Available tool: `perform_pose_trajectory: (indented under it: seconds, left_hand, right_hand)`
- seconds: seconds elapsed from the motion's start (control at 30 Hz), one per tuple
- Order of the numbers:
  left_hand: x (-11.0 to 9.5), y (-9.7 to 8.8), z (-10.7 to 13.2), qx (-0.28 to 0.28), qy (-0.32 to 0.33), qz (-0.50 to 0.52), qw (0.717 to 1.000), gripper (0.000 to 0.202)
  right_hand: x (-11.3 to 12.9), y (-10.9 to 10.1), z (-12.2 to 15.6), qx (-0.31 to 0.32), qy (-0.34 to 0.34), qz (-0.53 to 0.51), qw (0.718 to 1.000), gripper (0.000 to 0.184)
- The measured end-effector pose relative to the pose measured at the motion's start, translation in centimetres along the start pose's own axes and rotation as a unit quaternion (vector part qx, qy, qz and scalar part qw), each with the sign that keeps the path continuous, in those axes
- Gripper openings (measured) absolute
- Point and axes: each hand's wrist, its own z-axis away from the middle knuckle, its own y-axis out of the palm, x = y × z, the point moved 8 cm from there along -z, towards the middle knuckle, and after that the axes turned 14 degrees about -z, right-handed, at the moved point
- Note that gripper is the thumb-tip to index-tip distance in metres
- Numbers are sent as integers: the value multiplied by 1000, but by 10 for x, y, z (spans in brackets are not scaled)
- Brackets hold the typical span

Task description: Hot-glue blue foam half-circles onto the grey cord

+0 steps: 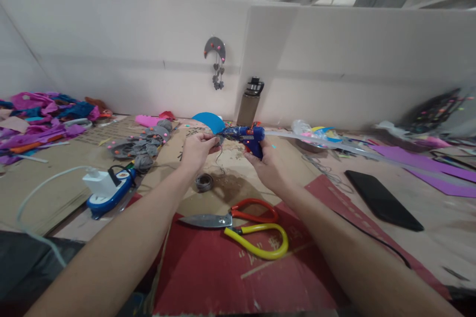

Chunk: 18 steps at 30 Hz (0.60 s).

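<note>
My left hand (200, 149) pinches a blue crescent cutout (208, 120) near its lower end, above the cardboard. Wrapped around the handle of a blue hot glue gun (253, 137) is my right hand (266, 161). The gun's nozzle points left and meets the crescent's lower end, though my fingers partly hide the contact. A long clear glue stick (297, 136) runs out of the gun's back to the right. Thin grey cord hangs under my left hand, above a small coil of grey cord (204, 182). Scissors (238, 223) with red and yellow handles lie nearer to me.
A blue power strip (111, 195) with a white plug stands at left, beside grey felt pieces (147, 141). Felt scraps (40, 119) pile up far left. A bottle (249, 104) stands behind the gun. A black phone (383, 199) and purple sheets (439, 176) lie right.
</note>
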Motion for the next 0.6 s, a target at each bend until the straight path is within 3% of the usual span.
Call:
perform_pose_trajectory:
  seconds: [0.6]
  left_hand:
    - [0, -5, -3, -14, 5, 2, 1000, 13]
  right_hand:
    - [4, -4, 0, -5, 5, 2, 1000, 43]
